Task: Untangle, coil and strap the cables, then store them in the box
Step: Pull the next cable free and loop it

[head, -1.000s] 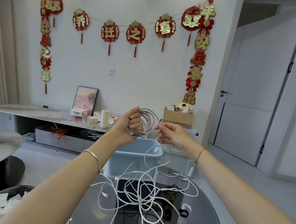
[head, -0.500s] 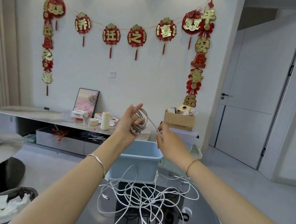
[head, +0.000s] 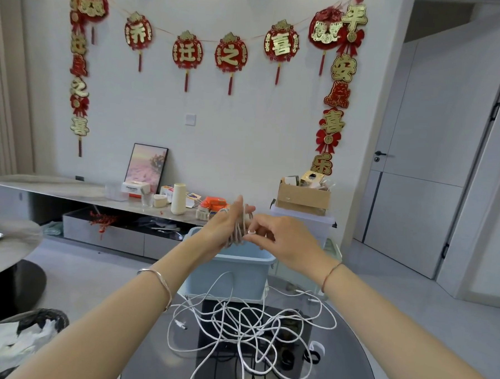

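Because the two hands meet close together and blur, I can make out little of the coil (head: 238, 232). It is a bundle of pale cable loops running down across the left hand (head: 222, 227), held up above the blue box (head: 233, 272). That hand's fingers point upward, but I cannot tell whether its grip clamps the loops or merely carries them. The right hand (head: 286, 245) has a narrow grip, its fingertips pinching the coil on the near side. Something small and pale sits at the pinch, too blurred to identify. The box's inside is hidden behind its near wall and the wrists.

Below, the loose cables (head: 247, 325) lie in a white tangle on the dark round bench (head: 152, 366), reaching up to the foot of the box. One plug end (head: 181, 326) lies free at the left. A few small black loops (head: 312, 355) sit near the bench's right rim, hard to read against the dark top. The frame cuts off the bench's near edge. Open floor lies to the right of the bench.
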The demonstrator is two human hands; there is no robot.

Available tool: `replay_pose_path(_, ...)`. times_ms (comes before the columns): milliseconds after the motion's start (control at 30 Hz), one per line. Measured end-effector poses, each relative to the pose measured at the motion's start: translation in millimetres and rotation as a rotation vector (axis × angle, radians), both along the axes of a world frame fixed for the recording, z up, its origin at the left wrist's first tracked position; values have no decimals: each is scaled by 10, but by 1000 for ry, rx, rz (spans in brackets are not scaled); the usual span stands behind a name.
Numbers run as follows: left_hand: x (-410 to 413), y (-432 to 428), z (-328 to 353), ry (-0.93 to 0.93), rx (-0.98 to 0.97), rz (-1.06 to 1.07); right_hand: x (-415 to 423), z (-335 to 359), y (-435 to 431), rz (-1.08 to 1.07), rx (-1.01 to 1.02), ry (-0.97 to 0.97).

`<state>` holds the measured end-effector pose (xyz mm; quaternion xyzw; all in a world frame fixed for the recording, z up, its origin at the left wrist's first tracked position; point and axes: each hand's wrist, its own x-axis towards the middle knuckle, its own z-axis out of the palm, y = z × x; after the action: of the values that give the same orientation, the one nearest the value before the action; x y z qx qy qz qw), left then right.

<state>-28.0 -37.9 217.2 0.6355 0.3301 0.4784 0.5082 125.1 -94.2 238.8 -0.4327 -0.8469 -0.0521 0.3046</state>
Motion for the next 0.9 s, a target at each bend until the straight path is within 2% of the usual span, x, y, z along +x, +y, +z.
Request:
replay_pose_path(67,-32,-49,-45,154,14,3,29,-1,4,14,44,135)
replay_pose_path(133,-48,-91,-76,311,70,-23,40,8,15,101,-6,289)
replay_pose_path(200,-29,-100,-116,329,75,-144,39,6,25,136,-54,312)
replay_pose_path(333,-12,-111,-130,119,-107,-199,64,13,35,140,24,483)
replay_pose_path(433,4,-116,-130,-50,-195,-246,81,-24,63,114,88,474)
replay_pose_path(567,31,-135,-131,-166,-252,-336,81,-107,110,148,25,509)
replay_pose_path(733,-19,-154,-41,-481,-388,-444,159,-167,151,85,51,648)
replay_pose_path(900,-111,-138,41,-784,-514,-455,246,-318,157,-44,132,515)
